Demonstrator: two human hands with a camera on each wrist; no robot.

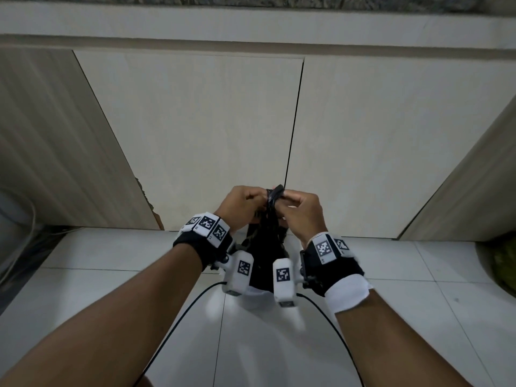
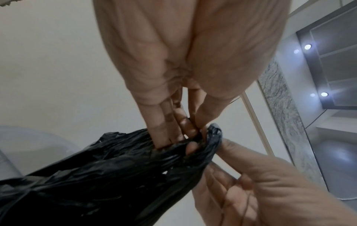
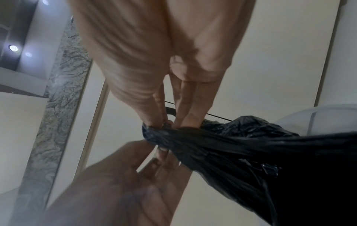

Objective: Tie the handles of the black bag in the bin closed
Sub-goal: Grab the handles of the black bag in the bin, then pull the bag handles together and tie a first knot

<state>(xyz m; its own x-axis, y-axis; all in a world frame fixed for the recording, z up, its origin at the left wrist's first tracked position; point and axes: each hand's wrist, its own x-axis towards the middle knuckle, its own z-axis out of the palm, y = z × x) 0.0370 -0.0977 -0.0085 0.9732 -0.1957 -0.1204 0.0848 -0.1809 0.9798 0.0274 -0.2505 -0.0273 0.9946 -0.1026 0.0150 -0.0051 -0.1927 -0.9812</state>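
The black bag hangs between my wrists, its gathered handles pulled up in front of the cabinet. My left hand and right hand meet at the top, each pinching the twisted plastic. In the left wrist view the left hand's fingers dig into the bag's neck, and a handle loop curls over the right hand. The right wrist view has the right hand's fingertips gripping the handle above the left hand. The pale bin's rim shows behind the bag.
Pale cabinet doors stand straight ahead, with a white tiled floor below. A black cable loops under my wrists. Loose wires lie at the far left, and a green bundle sits at the right edge.
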